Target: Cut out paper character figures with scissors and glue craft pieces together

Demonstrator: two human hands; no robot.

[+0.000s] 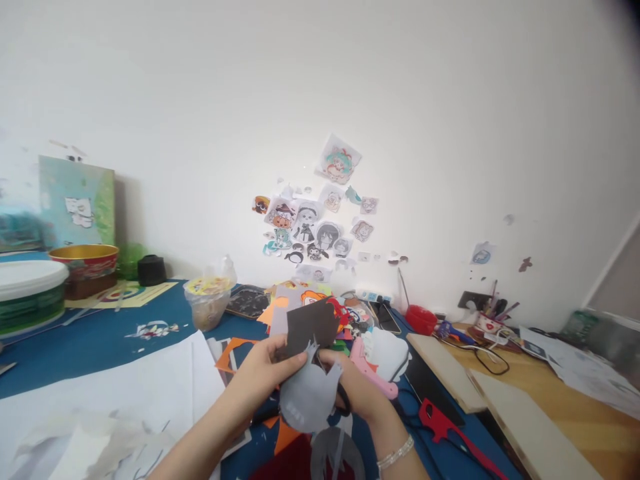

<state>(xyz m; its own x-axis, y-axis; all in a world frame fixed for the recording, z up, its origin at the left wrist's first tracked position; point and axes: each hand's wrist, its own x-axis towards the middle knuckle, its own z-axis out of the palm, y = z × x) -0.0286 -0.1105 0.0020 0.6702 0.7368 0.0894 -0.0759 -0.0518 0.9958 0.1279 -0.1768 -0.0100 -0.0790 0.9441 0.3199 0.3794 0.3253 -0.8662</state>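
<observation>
Between the thumb and fingers of my left hand (273,367) are a dark grey sheet of paper (311,325) and a light grey paper cut-out (309,399) with a jagged top edge. My right hand (353,383) is closed beside the cut-out, partly hidden behind it. A black loop like the handle of scissors (343,400) shows at its fingers; the blades are hard to make out. Below the hands lies a round grey paper piece (337,457), with dark red paper (287,461) next to it.
Coloured paper scraps (283,303) pile up behind my hands, near a pink glue gun (373,370). White sheets (170,370) spread on the left. A lidded cup (207,303) stands beyond them. On the right lie a red-handled tool (440,423) and pale boards (530,423).
</observation>
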